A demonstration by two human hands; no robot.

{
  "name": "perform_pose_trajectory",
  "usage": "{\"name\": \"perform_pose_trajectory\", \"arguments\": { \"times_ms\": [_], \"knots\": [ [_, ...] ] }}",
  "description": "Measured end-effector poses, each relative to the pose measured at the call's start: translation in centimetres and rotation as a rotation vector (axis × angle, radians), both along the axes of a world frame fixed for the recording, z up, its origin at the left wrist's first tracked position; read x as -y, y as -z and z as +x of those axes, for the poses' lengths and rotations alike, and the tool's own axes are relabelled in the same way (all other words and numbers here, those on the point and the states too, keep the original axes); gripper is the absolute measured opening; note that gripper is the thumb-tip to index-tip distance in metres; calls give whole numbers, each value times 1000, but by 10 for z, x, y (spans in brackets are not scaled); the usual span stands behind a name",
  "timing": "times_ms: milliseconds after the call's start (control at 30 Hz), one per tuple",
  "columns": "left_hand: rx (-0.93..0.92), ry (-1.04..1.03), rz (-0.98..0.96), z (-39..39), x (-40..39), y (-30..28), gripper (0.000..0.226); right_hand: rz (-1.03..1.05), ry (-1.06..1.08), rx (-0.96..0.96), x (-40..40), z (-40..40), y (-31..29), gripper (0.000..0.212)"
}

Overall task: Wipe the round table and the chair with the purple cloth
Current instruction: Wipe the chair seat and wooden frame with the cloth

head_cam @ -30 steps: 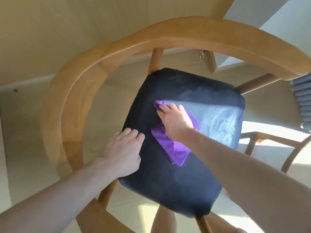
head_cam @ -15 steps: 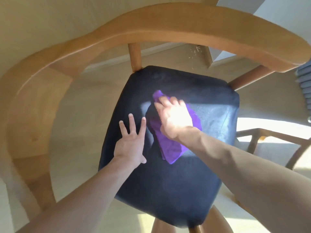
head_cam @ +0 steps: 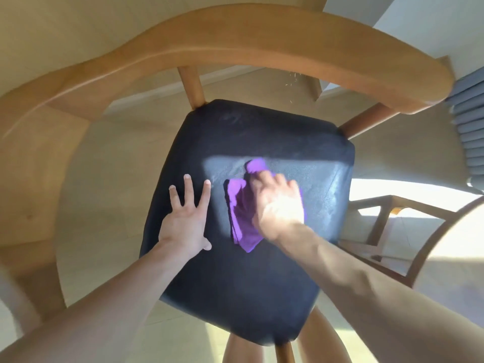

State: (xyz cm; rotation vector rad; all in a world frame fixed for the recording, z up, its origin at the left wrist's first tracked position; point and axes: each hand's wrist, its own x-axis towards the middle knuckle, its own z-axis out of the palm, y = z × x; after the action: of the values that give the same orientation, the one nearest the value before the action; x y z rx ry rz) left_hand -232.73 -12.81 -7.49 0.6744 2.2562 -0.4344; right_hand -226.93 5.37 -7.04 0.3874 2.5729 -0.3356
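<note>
On dark chair seat: right hand presses purple cloth flat; left hand beside it, fingers spread wide on cushion.

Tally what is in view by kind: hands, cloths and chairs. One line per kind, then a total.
Hands: 2, the left hand flat on the seat, the right hand pressing the purple cloth
Cloths: 1, the purple cloth
Chairs: 2, the chair with the dark seat being wiped, and a second wooden chair partly in view at the right
Total: 5
</note>
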Motion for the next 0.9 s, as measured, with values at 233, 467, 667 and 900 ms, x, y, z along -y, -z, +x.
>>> {"name": "perform_pose_trajectory", "arguments": {
  "times_ms": [233, 467, 667, 900],
  "knots": [
    [5, -17, 28, 0, -1, 0, 148, -152, -248, -48, -17, 22, 10, 59],
    [-2, -25, 15, 1, -1, -1, 149, 35, 398, -20, -18, 20, 14, 79],
    [-9, -30, 22, 0, 2, -3, 148, -303, -433, 41, 22, 61, 9, 54],
    [-28, -45, 38, 1, 4, 1, 149, -159, 293, -237, -78, 37, 26, 67]
  ]
}}
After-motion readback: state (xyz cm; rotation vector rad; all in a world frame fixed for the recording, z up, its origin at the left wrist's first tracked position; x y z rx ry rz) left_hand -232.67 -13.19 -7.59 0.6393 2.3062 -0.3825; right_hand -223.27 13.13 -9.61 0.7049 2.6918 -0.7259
